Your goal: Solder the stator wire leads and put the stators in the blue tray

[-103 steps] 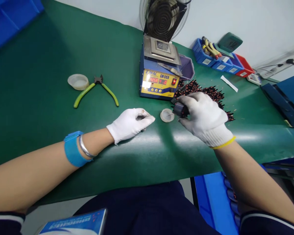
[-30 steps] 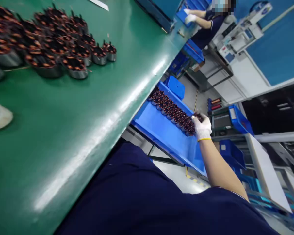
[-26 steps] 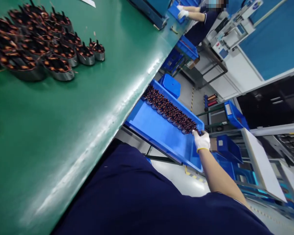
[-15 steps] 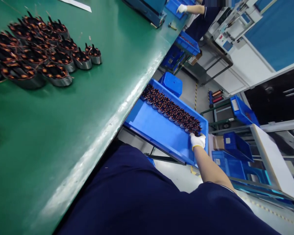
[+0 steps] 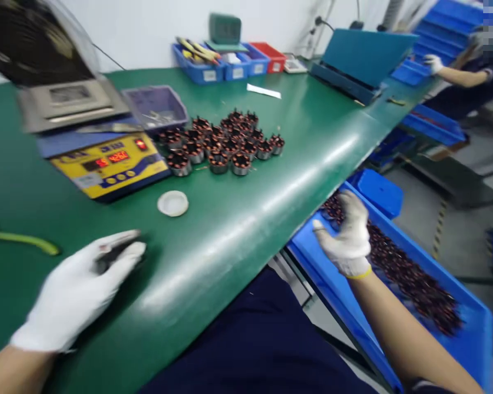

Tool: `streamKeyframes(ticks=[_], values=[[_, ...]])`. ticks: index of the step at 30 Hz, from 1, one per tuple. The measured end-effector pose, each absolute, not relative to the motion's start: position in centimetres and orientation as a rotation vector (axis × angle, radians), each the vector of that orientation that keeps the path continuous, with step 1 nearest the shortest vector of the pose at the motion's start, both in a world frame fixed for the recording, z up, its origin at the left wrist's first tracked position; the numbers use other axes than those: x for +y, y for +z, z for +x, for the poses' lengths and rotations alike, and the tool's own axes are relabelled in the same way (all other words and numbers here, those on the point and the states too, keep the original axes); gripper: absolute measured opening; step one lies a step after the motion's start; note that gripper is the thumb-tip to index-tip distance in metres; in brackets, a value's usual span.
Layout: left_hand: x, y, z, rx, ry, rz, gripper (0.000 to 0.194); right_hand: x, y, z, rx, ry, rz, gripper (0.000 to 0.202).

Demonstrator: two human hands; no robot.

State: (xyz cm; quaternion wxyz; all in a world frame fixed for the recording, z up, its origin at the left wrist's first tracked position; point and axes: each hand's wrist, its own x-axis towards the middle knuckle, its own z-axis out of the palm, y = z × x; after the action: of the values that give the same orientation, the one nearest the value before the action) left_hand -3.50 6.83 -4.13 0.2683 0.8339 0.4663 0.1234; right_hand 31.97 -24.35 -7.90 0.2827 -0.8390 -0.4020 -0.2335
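My left hand (image 5: 76, 293), in a white glove, is low over the green bench at the left. Its thumb and fingers close around a small black object (image 5: 110, 259) that is partly hidden and blurred. My right hand (image 5: 347, 238), also gloved, is over the near end of the blue tray (image 5: 331, 290) beside the bench, thumb apart from the fingers and nothing seen in it. Rows of wound motor stators (image 5: 411, 273) with copper coils lie in that tray, behind the hand. More motor stators (image 5: 241, 163) stand grouped on the bench.
A yellow device with a red display (image 5: 110, 167) stands at the left, by a grey parts bin (image 5: 158, 106). A white round lid (image 5: 172, 203) and a green-handled tool (image 5: 24, 241) lie nearby. Small bins (image 5: 201, 68) line the wall. A co-worker's gloved hand (image 5: 434, 64) is far right.
The view has swung left, bringing my left hand and the yellow device into sight. My right hand has left the tray's far end and come back towards the bench edge, its fingers now apart.
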Motion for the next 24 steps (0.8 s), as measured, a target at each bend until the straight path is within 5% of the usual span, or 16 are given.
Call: streamKeyframes(ticks=[3,8,13,18,22,24], values=[[6.8,-4.0,-3.1,1.258,0.358,2.084,0.059,-13.2,-5.2,31.2,-1.718,-0.542,-2.028,0.072],[6.5,-4.3,-3.0,1.131,0.433,2.035,0.066,-2.6,-3.2,30.7,-1.752,-0.307,-2.346,0.065],[5.4,-4.0,-2.7,1.048,0.516,1.824,0.063,-4.6,-3.5,27.0,-1.727,-0.199,-2.168,0.058],[2.1,-3.3,-1.4,0.715,0.403,1.375,0.112,-8.0,-2.0,19.2,-2.038,0.029,-1.357,0.058],[0.6,-2.7,-1.4,0.642,0.393,1.358,0.062,-7.8,-1.9,15.9,-2.019,0.019,-1.223,0.059],[0.6,-2.6,-1.9,0.687,0.404,1.326,0.056,-7.8,-2.5,15.7,-1.872,0.035,-1.381,0.063]])
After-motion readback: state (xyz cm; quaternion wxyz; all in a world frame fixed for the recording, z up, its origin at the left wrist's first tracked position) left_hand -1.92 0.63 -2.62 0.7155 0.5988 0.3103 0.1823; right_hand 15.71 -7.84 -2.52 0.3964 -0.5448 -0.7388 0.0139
